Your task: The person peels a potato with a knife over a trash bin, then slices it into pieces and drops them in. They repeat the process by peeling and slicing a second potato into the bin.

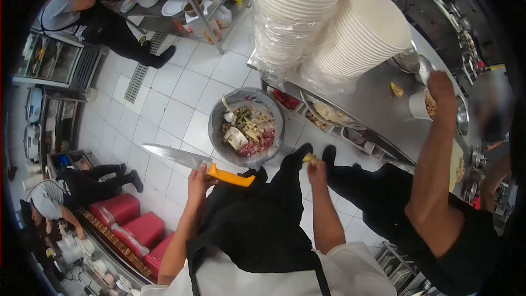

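Observation:
My left hand [199,182] is closed around a large kitchen knife [232,177] with a yellow handle, gripping it where handle and blade meet. Its broad steel blade points to the left, over the floor tiles. In the fingers of my right hand [316,172] is a small yellowish piece of food [310,158], whose kind is too small to make out. Ahead of both hands, on the floor, stands a round grey bin [217,145] lined with plastic, holding food scraps, chopped reddish bits and white pieces.
A steel counter [378,96] at right carries tall stacks of white tubs [359,33]. Beside me a co-worker's hand [441,89] reaches to a white tub [418,105] of chopped pieces. Two more people work at left, near red bins [121,208]. A shelved table [205,19] stands farther back.

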`<state>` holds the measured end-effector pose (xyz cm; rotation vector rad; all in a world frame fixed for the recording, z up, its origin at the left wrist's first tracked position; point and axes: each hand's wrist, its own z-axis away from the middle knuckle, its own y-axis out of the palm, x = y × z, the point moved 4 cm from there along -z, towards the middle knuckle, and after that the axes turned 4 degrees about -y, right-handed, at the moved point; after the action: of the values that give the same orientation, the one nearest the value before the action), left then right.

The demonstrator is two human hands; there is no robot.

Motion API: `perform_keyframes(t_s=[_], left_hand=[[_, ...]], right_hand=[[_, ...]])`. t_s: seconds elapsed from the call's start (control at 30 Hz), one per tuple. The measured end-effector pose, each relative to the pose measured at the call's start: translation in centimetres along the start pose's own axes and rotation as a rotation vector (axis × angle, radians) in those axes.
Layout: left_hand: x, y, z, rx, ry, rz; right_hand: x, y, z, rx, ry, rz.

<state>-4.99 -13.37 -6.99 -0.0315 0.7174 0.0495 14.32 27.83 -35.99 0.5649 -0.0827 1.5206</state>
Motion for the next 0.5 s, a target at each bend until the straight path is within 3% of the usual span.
perform_keyframes(t_s=[0.07,0.13,0.23,0.33,0.4,0.5], left_hand=[[-0.9,0.4,0.7,-0.002,0.007,0.002],[-1.2,0.3,1.2,0.001,0.019,0.000],[-1.1,0.2,1.0,-0.014,0.023,-0.004],[0.1,-0.1,0.4,-0.019,0.015,0.080],[0.6,0.3,0.2,-0.012,0.014,0.084],[2.0,1.0,-1.3,0.029,0.028,0.054]], right_hand=[[3.4,3.1,-2.9,0.410,-0.163,0.000],[7.1,5.1,-3.4,-0.310,-0.011,0.136],[9.7,7.7,-2.3,-0.295,-0.196,0.743],[7.2,8.8,0.4,0.143,-0.318,1.134],[3.4,10.0,5.1,0.285,-0.156,1.048],[-0.5,15.3,16.0,0.608,-0.152,1.102]])
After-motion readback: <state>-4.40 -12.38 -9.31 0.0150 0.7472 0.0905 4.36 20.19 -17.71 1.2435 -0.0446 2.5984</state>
